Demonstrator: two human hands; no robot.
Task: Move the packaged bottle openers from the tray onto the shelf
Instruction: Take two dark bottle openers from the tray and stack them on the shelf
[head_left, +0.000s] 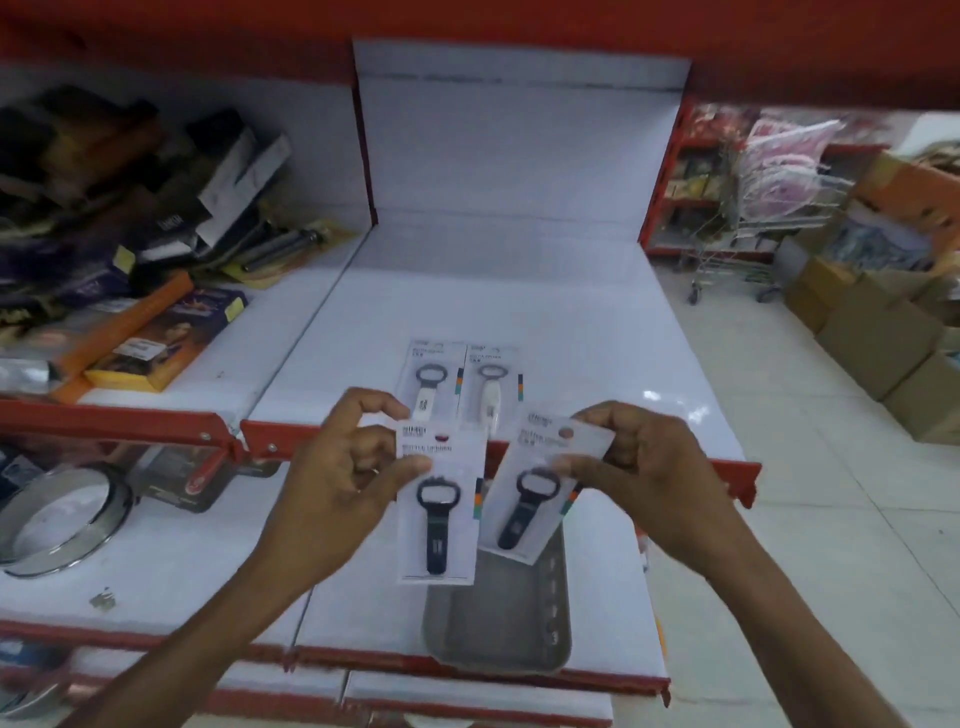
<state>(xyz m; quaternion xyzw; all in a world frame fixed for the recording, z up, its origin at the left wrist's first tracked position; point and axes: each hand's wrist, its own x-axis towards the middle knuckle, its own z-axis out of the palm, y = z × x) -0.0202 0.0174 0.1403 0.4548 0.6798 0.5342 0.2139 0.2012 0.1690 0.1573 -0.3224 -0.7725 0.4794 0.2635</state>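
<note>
Each hand's grip, left hand (340, 467) and right hand (641, 457), pinches 1 flat carded opener (glossy)

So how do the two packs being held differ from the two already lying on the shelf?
The held packs, one in the left hand and one in the right hand, contain dark-handled openers; the shelf packs contain white-handled ones. The shelf packs lie flat, side by side; the held packs are raised, the right one tilted. All share similar white cards.

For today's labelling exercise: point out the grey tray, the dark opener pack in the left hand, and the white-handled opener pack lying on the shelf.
grey tray (498, 629), head view, bare floor.
dark opener pack (437, 519), head view, opener handle.
white-handled opener pack (491, 387), head view, opener's white handle.
</note>
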